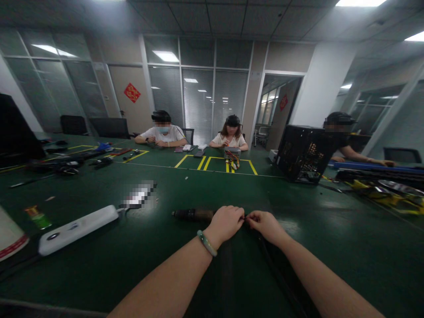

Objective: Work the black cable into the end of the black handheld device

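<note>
A dark, straight tool (194, 215), shaped like an inline electric screwdriver, lies across the green table with its narrow black tip to the left. My left hand (228, 221), a bangle on its wrist, is closed over the tool's right end and hides that part. Close beside it, my right hand (263, 224) pinches the black cable (273, 265) where it meets the tool. From there the cable runs down toward the table's near edge, partly under my right forearm. The exact contact between fingertips and cable is too small to make out.
A white power strip (79, 229) lies left, with a green-labelled small bottle (38, 217) and a white-and-red container (9, 236) nearby. A black computer case (300, 154) stands right, by a yellow object (374, 194). Across the table (132, 274) sit two people; another works at right.
</note>
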Demonstrator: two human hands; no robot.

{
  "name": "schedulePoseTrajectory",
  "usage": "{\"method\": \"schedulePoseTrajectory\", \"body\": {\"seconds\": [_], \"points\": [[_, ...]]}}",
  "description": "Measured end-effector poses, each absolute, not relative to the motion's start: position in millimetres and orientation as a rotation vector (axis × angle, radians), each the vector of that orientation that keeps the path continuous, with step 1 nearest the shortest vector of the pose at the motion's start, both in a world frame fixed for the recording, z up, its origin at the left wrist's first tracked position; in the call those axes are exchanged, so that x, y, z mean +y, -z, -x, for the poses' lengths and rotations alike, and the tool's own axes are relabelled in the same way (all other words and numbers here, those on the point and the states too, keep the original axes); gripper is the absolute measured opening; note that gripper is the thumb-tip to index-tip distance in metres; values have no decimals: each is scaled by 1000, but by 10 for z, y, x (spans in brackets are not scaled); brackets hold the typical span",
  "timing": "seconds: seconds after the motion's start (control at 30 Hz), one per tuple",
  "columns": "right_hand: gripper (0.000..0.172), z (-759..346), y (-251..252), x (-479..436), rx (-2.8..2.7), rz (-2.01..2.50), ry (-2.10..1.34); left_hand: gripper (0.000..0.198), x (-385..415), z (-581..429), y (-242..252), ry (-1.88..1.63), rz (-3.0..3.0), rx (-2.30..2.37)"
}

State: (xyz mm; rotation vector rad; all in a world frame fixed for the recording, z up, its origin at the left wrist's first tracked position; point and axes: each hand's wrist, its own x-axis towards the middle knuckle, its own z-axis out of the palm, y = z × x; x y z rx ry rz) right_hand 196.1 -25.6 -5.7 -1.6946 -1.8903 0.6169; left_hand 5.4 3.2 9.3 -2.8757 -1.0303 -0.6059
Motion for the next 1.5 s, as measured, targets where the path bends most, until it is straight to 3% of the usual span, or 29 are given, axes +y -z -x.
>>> {"method": "schedulePoseTrajectory", "body": {"seconds": [1.5], "points": [[19,-1951,71,-238,-1849,1700,-626,7,49,-53,-61,680,2899,-1046]]}}
